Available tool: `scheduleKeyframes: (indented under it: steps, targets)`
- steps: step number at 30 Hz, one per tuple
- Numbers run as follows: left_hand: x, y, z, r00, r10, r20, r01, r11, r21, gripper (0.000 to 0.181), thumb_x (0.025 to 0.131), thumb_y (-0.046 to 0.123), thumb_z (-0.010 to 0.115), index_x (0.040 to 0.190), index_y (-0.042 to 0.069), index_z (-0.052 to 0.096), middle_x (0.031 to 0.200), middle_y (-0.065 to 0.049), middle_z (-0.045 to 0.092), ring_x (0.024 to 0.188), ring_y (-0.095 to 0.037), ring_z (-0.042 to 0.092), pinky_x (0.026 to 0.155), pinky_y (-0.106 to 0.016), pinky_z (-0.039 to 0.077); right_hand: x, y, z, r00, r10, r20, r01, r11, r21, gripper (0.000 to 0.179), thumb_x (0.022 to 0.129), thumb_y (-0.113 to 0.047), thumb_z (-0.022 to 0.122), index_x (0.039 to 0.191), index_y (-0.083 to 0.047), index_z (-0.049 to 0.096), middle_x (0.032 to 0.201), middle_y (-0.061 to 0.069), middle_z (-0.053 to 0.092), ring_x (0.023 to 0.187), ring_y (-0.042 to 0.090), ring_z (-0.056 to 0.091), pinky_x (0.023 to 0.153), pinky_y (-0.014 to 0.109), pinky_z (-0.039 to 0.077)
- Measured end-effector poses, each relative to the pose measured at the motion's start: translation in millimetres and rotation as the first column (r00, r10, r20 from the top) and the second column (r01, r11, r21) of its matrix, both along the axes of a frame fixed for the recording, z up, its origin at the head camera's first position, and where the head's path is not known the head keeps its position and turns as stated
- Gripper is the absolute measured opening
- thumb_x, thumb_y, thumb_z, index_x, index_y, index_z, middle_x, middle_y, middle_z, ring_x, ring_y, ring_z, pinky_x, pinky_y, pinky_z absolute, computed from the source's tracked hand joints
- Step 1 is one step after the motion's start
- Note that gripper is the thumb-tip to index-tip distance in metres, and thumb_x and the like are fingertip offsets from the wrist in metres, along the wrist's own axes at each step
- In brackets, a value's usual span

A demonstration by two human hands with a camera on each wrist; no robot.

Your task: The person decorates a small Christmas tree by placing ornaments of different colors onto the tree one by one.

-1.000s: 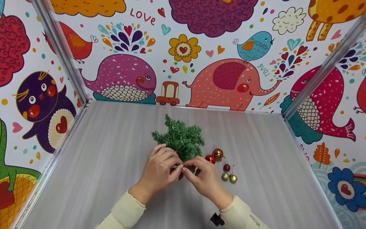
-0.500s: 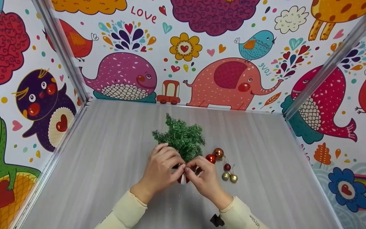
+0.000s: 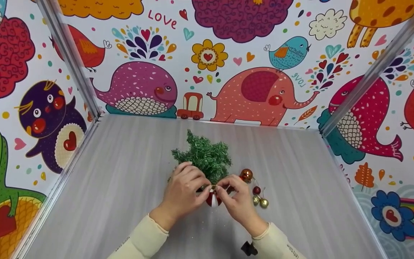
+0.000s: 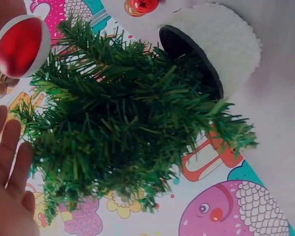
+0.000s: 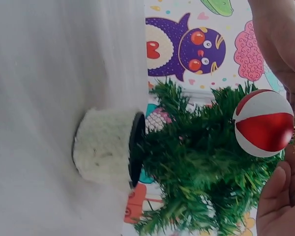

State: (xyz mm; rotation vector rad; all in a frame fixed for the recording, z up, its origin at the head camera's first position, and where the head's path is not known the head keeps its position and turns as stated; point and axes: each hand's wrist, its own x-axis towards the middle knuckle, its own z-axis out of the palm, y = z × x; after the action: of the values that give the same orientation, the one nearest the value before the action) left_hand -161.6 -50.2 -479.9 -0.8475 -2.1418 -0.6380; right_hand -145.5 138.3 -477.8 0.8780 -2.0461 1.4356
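A red and white striped bauble [image 3: 213, 199] hangs below the fingertips of both hands, its gold string stretched between them. My left hand [image 3: 185, 187] pinches one side of the string, and my right hand [image 3: 238, 198] pinches the other. Just beyond the hands stands a small green tinsel Christmas tree [image 3: 207, 154]. In the right wrist view the bauble [image 5: 264, 123] overlaps the tree's branches [image 5: 196, 152], and the tree's white fuzzy pot [image 5: 105, 147] rests on the table. The left wrist view shows the bauble [image 4: 19, 46] beside the treetop; some of the left fingers there look extended.
Right of the right hand lie a copper bauble [image 3: 246, 175], a small dark red ball [image 3: 256, 190] and two gold balls [image 3: 263, 203]. A small black object [image 3: 249, 248] is by the right sleeve. Printed cartoon panels [image 3: 135, 86] wall the grey table [image 3: 128, 162].
Both hands have shifted slightly right, and their fingertips have drawn apart, showing the gold string. The striped bauble shows more fully below them. The right hand now covers the red ball on the table.
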Motion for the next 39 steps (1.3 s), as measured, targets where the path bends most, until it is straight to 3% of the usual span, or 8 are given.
scheduleKeyframes:
  steps: [11, 18, 21, 25, 33, 39]
  targets:
    - [-9.9, 14.8, 2.4, 0.991, 0.051, -0.121, -0.048, 0.999, 0.025, 0.008, 0.078, 0.021, 0.081, 0.074, 0.017, 0.075, 0.081, 0.003, 0.064, 0.083, -0.019, 0.061, 0.101, -0.043, 0.041, -26.6, 23.3, -9.7, 0.988, -0.148, -0.044, 0.152, 0.980, 0.131, 0.021, 0.085, 0.001, 0.071, 0.085, -0.020, 0.067, 0.084, -0.009, 0.059, 0.069, 0.012, 0.053, 0.056, 0.023, 0.046]
    - [-15.3, 22.1, 1.8, 0.978, 0.113, -0.178, -0.101, 0.992, 0.077, 0.007, 0.079, 0.021, 0.080, 0.077, 0.016, 0.075, 0.110, -0.004, 0.066, 0.109, -0.025, 0.059, 0.104, -0.049, 0.036, -35.4, 24.4, -5.6, 0.978, -0.209, -0.024, 0.210, 0.965, 0.155, 0.017, 0.085, -0.003, 0.071, 0.083, -0.019, 0.066, 0.082, -0.011, 0.059, 0.070, 0.014, 0.054, 0.056, 0.028, 0.047]
    - [-16.9, 24.3, 2.5, 0.978, 0.127, -0.167, -0.114, 0.990, 0.086, 0.006, 0.080, 0.021, 0.079, 0.079, 0.016, 0.076, 0.124, -0.006, 0.064, 0.122, -0.026, 0.055, 0.106, -0.050, 0.033, -39.6, 24.5, -6.0, 0.973, -0.229, -0.016, 0.228, 0.959, 0.169, 0.014, 0.086, -0.006, 0.071, 0.084, -0.018, 0.067, 0.084, -0.010, 0.060, 0.072, 0.016, 0.057, 0.058, 0.030, 0.050]
    - [-19.3, 25.0, 2.0, 0.980, 0.149, -0.131, -0.141, 0.988, 0.066, 0.007, 0.083, 0.023, 0.078, 0.080, 0.016, 0.076, 0.129, -0.006, 0.063, 0.128, -0.025, 0.052, 0.108, -0.051, 0.032, -44.0, 25.1, -9.3, 0.971, -0.237, -0.022, 0.236, 0.951, 0.198, 0.010, 0.088, -0.009, 0.072, 0.087, -0.017, 0.068, 0.086, -0.009, 0.061, 0.075, 0.018, 0.059, 0.060, 0.028, 0.052]
    - [-24.5, 24.8, -1.3, 0.980, 0.167, -0.105, -0.163, 0.986, 0.045, 0.009, 0.084, 0.022, 0.075, 0.078, 0.015, 0.075, 0.130, -0.007, 0.063, 0.127, -0.026, 0.052, 0.109, -0.050, 0.031, -53.0, 25.5, -15.1, 0.966, -0.215, -0.146, 0.248, 0.931, 0.269, 0.007, 0.093, -0.011, 0.067, 0.093, -0.017, 0.069, 0.090, -0.006, 0.061, 0.080, 0.013, 0.055, 0.058, 0.029, 0.051]
    - [-25.1, 24.5, -0.1, 0.978, 0.183, -0.103, -0.177, 0.982, 0.058, 0.010, 0.085, 0.023, 0.074, 0.078, 0.015, 0.075, 0.129, -0.007, 0.063, 0.127, -0.026, 0.052, 0.108, -0.051, 0.032, -56.1, 24.5, -18.3, 0.976, -0.178, -0.128, 0.203, 0.956, 0.213, 0.005, 0.095, -0.011, 0.067, 0.096, -0.015, 0.070, 0.091, -0.004, 0.062, 0.082, 0.014, 0.055, 0.058, 0.027, 0.050]
